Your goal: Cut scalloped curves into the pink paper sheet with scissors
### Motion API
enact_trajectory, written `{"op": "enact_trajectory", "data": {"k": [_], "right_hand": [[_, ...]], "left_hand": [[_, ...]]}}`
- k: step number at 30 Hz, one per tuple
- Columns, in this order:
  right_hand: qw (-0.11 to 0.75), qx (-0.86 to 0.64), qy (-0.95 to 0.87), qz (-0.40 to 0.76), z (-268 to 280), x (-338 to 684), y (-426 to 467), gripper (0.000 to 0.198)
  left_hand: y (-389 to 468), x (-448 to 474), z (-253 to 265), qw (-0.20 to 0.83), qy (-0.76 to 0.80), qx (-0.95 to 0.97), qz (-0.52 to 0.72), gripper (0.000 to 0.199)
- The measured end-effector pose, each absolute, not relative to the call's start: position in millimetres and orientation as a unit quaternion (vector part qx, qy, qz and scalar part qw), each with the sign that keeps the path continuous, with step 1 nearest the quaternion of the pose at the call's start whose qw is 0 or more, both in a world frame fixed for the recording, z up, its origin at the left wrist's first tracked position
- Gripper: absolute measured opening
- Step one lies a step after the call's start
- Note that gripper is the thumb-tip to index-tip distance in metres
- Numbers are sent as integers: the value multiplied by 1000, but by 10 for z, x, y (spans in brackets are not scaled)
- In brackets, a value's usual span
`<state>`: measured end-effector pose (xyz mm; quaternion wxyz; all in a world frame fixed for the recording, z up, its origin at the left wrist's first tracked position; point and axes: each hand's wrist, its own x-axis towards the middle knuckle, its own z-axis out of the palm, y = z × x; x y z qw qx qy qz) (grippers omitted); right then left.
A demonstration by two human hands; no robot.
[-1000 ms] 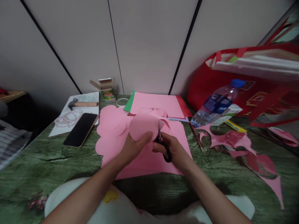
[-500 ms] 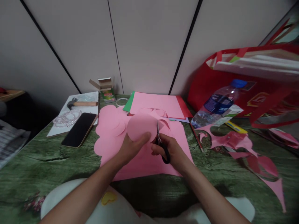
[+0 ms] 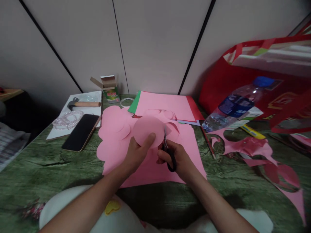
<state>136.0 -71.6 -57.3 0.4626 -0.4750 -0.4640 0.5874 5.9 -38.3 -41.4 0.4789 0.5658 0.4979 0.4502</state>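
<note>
A round piece of pink paper (image 3: 148,127) is pinched in my left hand (image 3: 138,150), thumb on top and the other fingers mostly hidden beneath. My right hand (image 3: 177,158) grips black-handled scissors (image 3: 172,161), fingers in the loops. The blades point away from me at the right edge of the round paper, where a small pointed bit of pink stands out. Below both hands lie pink paper sheets (image 3: 191,161) on the table. Several pink scalloped or round cut pieces (image 3: 111,126) overlap on their left side.
At left are a black phone (image 3: 81,132), a hammer (image 3: 85,104), a bead string (image 3: 68,119) and an opened small box (image 3: 110,92). Right of the sheets stand a plastic bottle (image 3: 233,105) and a red bag (image 3: 218,81), with pink paper scraps (image 3: 257,147) and a pencil (image 3: 208,142) in front.
The view has shifted slightly, so objects on the right appear farther right. Both hands keep their holds, with the scissors still at the round paper's right edge.
</note>
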Motion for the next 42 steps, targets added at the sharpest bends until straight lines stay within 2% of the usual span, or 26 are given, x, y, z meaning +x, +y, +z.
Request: {"op": "enact_trajectory", "data": {"k": [7, 17, 25, 42], "right_hand": [[455, -483, -483, 571, -593, 1354, -719, 27], [470, -474, -494, 558, -581, 1394, -712, 30], [462, -471, -488, 572, -609, 1386, -725, 28], [454, -490, -480, 569, -568, 1367, -720, 29]], "left_hand": [[-408, 62, -396, 470, 528, 570, 418, 24], [-376, 26, -376, 452, 522, 599, 405, 31], [-379, 4, -363, 462, 520, 603, 390, 23], [-361, 3, -352, 450, 520, 603, 405, 23]]}}
